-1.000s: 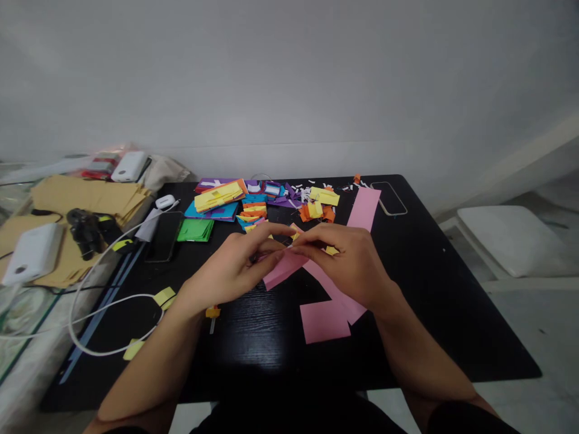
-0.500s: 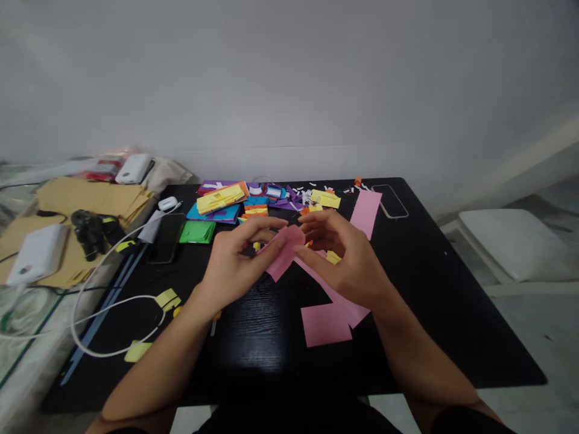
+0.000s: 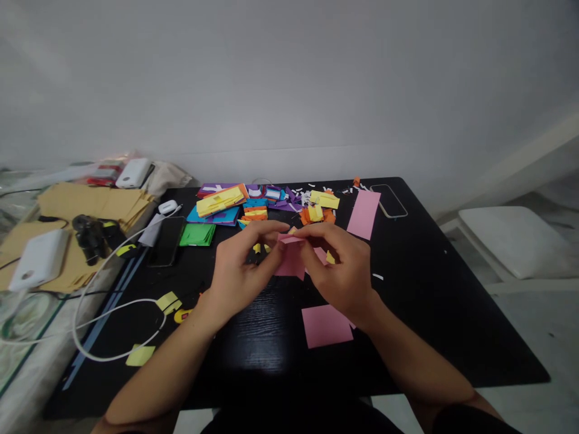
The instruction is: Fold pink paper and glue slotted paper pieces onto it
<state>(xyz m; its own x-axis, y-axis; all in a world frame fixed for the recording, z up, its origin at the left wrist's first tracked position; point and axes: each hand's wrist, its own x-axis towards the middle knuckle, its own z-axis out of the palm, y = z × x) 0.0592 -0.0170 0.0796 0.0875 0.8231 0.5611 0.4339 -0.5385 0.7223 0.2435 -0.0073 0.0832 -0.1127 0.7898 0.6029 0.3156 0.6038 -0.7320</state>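
Note:
Between both hands is a piece of pink paper, its top edge folded over. My left hand pinches the upper left of this sheet between thumb and fingers. At the upper right, my right hand grips the same fold in a pinch. The sheet hangs above the black table. Under and beside my right wrist lies a pink paper rectangle with more pink paper partly hidden beneath the hand. Beyond the fingertips are orange and yellow paper pieces.
Stacks of folded yellow paper and green paper lie at the back left, near a dark phone. A white cable loops at left. A pink strip and a phone case lie back right, a white chair beyond.
Both hands have drawn together at the pink paper. The sheet, earlier tilted with the right fingers spread, now has its top edge folded and pinched by both hands.

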